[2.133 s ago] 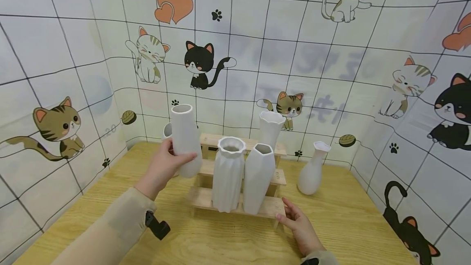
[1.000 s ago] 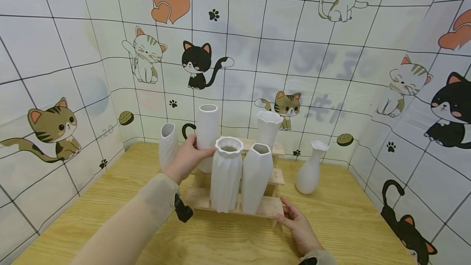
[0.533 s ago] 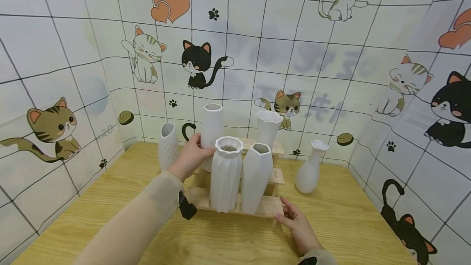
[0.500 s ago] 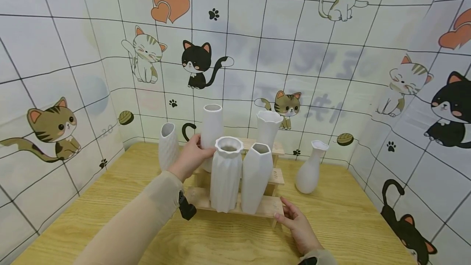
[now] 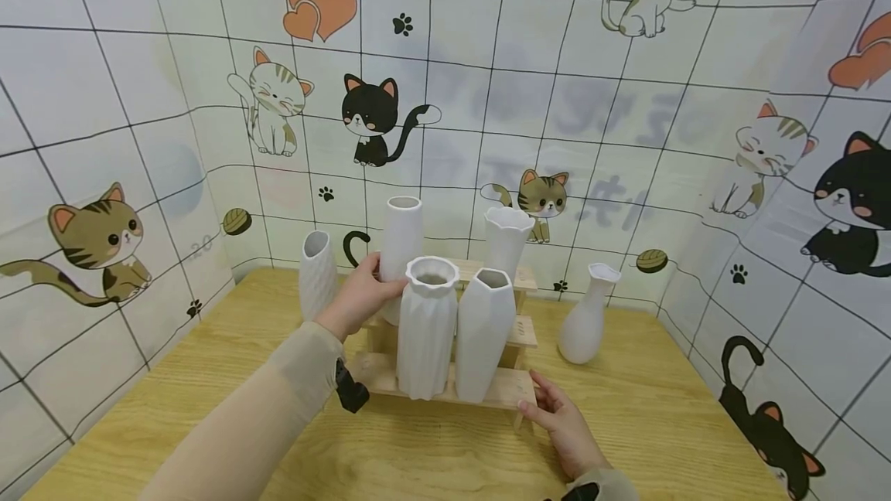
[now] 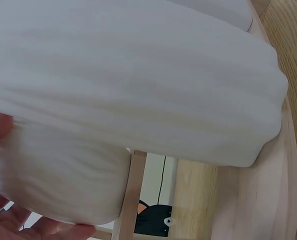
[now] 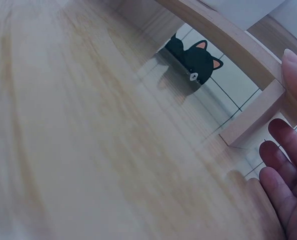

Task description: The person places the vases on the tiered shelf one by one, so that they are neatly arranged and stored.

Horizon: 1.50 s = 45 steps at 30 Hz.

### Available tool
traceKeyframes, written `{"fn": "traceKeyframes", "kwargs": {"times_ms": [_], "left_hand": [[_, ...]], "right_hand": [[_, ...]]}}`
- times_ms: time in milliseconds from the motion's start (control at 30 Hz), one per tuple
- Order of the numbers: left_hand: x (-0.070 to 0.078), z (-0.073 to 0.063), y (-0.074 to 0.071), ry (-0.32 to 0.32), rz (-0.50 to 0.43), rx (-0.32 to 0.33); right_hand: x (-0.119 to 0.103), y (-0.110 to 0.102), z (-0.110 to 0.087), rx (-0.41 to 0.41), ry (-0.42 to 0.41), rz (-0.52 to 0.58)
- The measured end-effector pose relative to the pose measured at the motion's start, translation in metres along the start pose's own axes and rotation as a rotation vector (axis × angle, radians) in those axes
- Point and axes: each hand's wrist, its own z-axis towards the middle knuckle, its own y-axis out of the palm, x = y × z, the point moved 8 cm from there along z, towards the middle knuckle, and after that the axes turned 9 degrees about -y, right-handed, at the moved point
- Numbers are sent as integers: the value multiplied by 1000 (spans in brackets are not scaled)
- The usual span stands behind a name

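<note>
Textured vase [image 5: 316,278]: on the table [image 5: 209,350], less hidden than before
Left hand [image 5: 357,298]: thumb and fingers grip the tall vase [image 5: 404,236]
Tall vase: down from mid-air onto the wooden stand's [image 5: 513,388] middle tier, behind the fluted vase [image 5: 426,339]
Fluted vase: unmoved, beside the faceted vase [image 5: 483,339]
Right hand [image 5: 565,430]: pinches the stand's right front corner, as before
</note>
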Motion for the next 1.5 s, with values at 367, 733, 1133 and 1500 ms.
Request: {"fn": "traceKeyframes", "kwargs": {"times_ms": [367,733,1133,1500], "left_hand": [[-3,-4,0,16,24,-94],[-5,-3,5,35,-26,-144],[-6,-2,7,10,-26,-147],[-8,-3,8,9,-43,-149]], "right_hand": [[-3,2,-1,-11,-2,4],[-2,1,-1,-11,-5,10],[-1,0,1,-1,-5,2],[-1,1,1,-1,-8,-2]]}}
